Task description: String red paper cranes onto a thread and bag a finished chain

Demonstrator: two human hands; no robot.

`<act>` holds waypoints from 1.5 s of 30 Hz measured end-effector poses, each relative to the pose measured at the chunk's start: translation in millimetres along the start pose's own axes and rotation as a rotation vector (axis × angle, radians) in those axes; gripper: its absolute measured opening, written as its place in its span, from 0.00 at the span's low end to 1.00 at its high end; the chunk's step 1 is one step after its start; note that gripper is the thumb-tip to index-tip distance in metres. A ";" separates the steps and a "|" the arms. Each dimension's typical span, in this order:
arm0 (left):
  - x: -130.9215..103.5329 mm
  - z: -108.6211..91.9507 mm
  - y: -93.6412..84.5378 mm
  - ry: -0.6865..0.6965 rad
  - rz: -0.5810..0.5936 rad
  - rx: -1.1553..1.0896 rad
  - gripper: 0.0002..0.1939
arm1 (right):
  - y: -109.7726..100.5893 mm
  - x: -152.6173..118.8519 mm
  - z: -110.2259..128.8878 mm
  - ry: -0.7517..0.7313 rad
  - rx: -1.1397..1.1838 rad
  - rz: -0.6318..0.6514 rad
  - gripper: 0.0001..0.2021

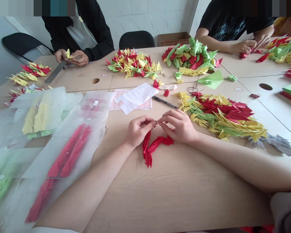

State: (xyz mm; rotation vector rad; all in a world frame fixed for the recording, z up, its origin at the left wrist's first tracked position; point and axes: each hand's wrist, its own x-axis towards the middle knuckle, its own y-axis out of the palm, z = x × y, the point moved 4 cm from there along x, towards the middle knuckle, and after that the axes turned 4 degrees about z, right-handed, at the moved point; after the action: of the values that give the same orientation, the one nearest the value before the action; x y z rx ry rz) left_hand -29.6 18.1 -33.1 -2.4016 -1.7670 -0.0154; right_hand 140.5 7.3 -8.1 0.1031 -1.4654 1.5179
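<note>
A string of red folded paper cranes (149, 152) hangs and lies on the table just below my hands. My left hand (139, 131) is closed in a pinch at the upper end of this string. Fingertip to fingertip with it, my right hand (178, 126) also pinches at the same spot. A tiny dark bit shows between the two hands, too small to name. The string's other end lies bent under my right fingers. Right of my right hand is a pile of yellow, green and red paper cranes (225, 113).
Clear bags (87, 113) with red, yellow and green crane strings cover the left side. Beyond my hands lie a white paper (137, 97) and a pen (165, 102). Crane piles (133, 63) stand farther back. Two people across the table handle folded paper.
</note>
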 end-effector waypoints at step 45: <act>-0.7 0.2 -0.7 0.007 0.015 0.035 0.09 | -0.8 1.5 -2.7 0.073 0.033 -0.015 0.03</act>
State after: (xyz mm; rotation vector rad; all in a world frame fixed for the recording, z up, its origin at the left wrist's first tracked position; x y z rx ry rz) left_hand -30.5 17.6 -33.2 -2.3879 -1.7311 0.0085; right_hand 141.8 10.0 -7.2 0.0778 -1.3795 1.5187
